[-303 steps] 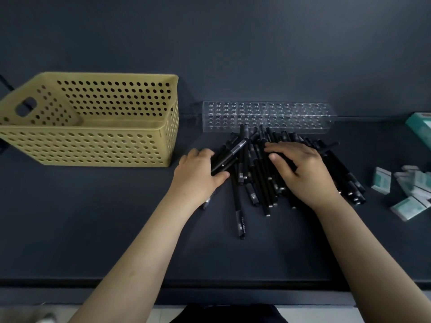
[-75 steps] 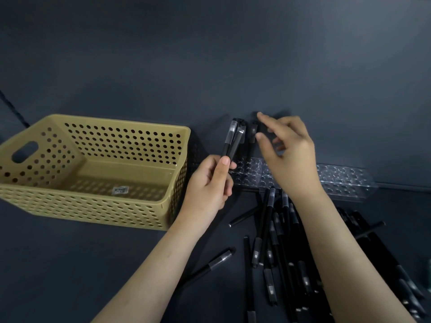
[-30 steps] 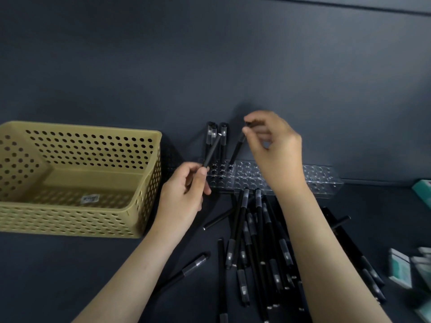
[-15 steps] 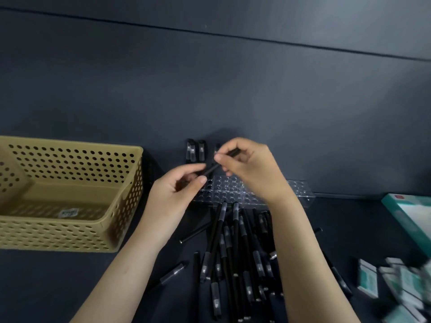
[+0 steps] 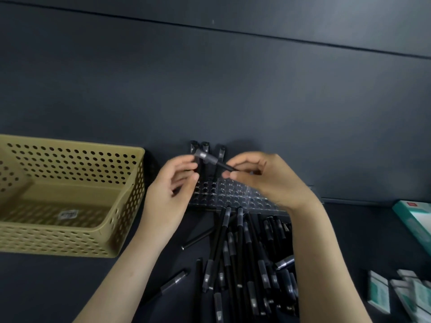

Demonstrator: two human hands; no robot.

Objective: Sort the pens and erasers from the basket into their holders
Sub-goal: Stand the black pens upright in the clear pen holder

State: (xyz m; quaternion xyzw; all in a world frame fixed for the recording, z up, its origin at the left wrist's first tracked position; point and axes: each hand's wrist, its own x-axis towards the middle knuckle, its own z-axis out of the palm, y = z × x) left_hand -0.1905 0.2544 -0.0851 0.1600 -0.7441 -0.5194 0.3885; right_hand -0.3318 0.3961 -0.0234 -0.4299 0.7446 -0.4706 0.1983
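My right hand pinches the thin end of a black pen above the clear pen holder. The pen lies slanted, with its grey cap end up and to the left. My left hand hovers beside it with loosely curled fingers; a fingertip touches the cap end and the thumb is clear of it. Three black pens stand upright at the holder's far left end. A pile of several black pens lies on the table in front of the holder. White and teal erasers lie at the lower right.
The yellow perforated basket stands at the left with nothing in it but a label. A teal box sits at the right edge. Two stray pens lie left of the pile. A dark wall rises right behind the holder.
The pen passed from my left hand to my right hand, which now holds it alone by the thin end. My left fingers have loosened. The view has shifted slightly.
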